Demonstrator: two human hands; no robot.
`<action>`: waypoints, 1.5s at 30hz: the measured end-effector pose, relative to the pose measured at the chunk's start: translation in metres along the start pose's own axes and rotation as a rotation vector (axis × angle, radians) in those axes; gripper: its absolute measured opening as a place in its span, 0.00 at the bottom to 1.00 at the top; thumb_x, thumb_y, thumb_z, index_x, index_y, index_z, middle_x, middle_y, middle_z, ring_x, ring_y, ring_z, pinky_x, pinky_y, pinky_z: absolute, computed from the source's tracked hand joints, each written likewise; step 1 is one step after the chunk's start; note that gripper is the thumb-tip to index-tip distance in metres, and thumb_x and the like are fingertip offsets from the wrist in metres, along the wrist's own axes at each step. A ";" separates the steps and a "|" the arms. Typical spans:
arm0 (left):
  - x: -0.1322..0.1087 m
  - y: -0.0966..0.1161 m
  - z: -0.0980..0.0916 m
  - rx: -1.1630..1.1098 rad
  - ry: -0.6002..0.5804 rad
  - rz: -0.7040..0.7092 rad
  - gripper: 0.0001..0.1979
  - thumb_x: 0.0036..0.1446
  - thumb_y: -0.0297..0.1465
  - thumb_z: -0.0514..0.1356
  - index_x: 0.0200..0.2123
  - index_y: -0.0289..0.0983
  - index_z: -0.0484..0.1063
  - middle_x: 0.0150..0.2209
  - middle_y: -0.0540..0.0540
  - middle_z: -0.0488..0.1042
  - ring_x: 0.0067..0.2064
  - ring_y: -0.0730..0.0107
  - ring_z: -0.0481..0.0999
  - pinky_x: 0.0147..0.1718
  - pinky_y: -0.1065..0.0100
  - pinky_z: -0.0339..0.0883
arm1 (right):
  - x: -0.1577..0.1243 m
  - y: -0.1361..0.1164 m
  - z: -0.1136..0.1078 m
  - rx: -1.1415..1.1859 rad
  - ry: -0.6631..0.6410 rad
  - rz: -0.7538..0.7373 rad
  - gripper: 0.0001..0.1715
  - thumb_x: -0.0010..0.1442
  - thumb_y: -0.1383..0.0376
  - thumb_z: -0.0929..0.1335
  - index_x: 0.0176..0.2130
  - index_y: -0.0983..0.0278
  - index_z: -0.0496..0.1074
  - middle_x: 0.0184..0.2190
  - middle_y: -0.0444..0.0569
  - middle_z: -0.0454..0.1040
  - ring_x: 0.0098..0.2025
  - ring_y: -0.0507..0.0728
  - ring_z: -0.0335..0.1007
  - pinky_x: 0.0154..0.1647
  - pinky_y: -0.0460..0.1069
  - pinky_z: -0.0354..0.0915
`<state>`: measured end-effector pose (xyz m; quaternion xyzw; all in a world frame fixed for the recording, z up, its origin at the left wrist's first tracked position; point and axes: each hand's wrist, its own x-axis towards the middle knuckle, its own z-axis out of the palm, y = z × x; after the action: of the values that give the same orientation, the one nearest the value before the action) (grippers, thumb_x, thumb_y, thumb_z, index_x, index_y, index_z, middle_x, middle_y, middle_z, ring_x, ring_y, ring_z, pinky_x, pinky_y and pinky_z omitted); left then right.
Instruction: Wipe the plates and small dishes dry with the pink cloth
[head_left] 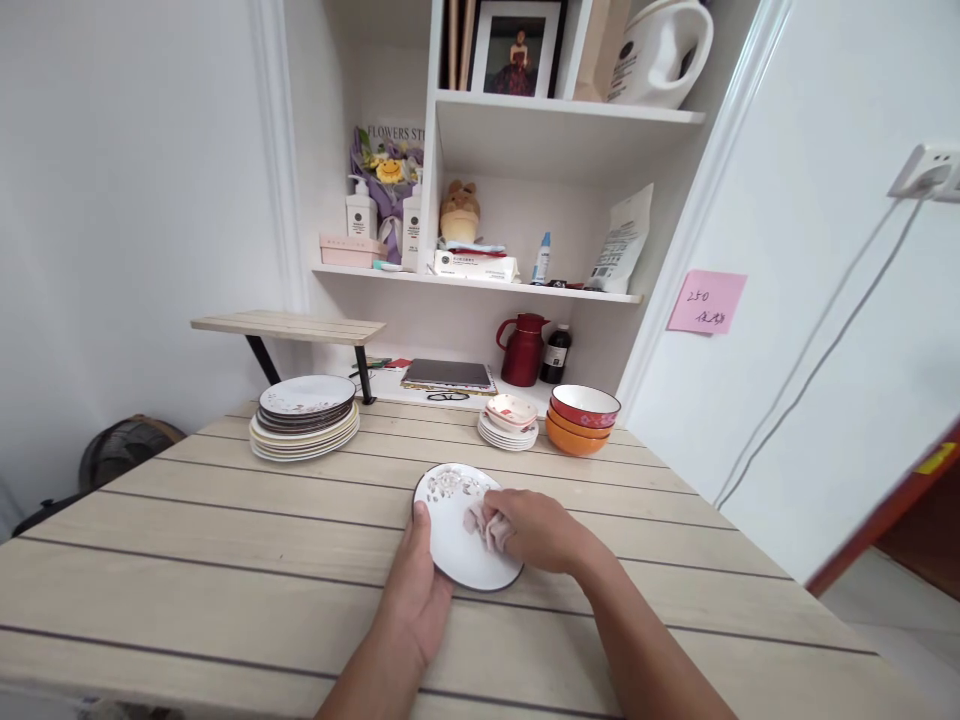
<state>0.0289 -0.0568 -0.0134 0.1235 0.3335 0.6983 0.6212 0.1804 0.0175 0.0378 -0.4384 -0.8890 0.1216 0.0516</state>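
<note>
A white plate (456,545) with a dark rim and a grey flower pattern is tilted toward me above the slatted table. My left hand (421,580) grips its left edge, thumb on the face and the other fingers hidden beneath. In my right hand (529,530) is a bunched greyish-pink cloth (491,528), pressed against the right side of the plate's face. Part of the cloth is covered by the fingers.
On the wooden table (225,560), a stack of plates (306,420) stands left. Small dishes (510,422) and stacked bowls (581,420) sit at the back right. Behind are a laptop (448,374), a red jug (523,350), a dark bottle (556,354) and a small raised shelf (289,326).
</note>
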 end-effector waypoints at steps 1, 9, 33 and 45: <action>0.000 0.000 0.000 -0.003 -0.003 0.000 0.27 0.56 0.42 0.59 0.57 0.40 0.65 0.57 0.38 0.69 0.55 0.58 0.72 0.52 0.60 0.68 | -0.002 -0.002 0.000 0.010 -0.037 -0.048 0.14 0.49 0.72 0.64 0.36 0.58 0.70 0.36 0.44 0.74 0.35 0.55 0.66 0.29 0.46 0.49; 0.001 0.002 0.002 -0.051 -0.027 0.023 0.25 0.58 0.40 0.58 0.58 0.41 0.65 0.57 0.40 0.69 0.55 0.60 0.72 0.53 0.62 0.68 | 0.023 -0.023 0.023 0.184 0.191 -0.110 0.21 0.50 0.72 0.63 0.44 0.56 0.69 0.43 0.45 0.71 0.42 0.55 0.66 0.39 0.47 0.55; -0.002 0.008 0.004 -0.064 -0.004 -0.060 0.25 0.61 0.43 0.52 0.54 0.32 0.69 0.53 0.35 0.73 0.53 0.57 0.73 0.52 0.61 0.68 | -0.001 -0.031 -0.002 0.479 -0.202 -0.413 0.26 0.45 0.74 0.66 0.45 0.58 0.71 0.41 0.41 0.75 0.42 0.53 0.69 0.41 0.44 0.62; 0.000 0.002 0.003 -0.015 -0.004 -0.023 0.28 0.59 0.47 0.52 0.53 0.33 0.69 0.52 0.35 0.73 0.52 0.57 0.74 0.52 0.60 0.68 | -0.014 0.000 -0.017 0.226 -0.248 -0.161 0.19 0.42 0.69 0.68 0.38 0.59 0.74 0.35 0.42 0.76 0.38 0.56 0.68 0.34 0.45 0.59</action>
<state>0.0289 -0.0559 -0.0098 0.1165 0.3283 0.6934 0.6307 0.1926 0.0098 0.0544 -0.3391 -0.9014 0.2691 -0.0001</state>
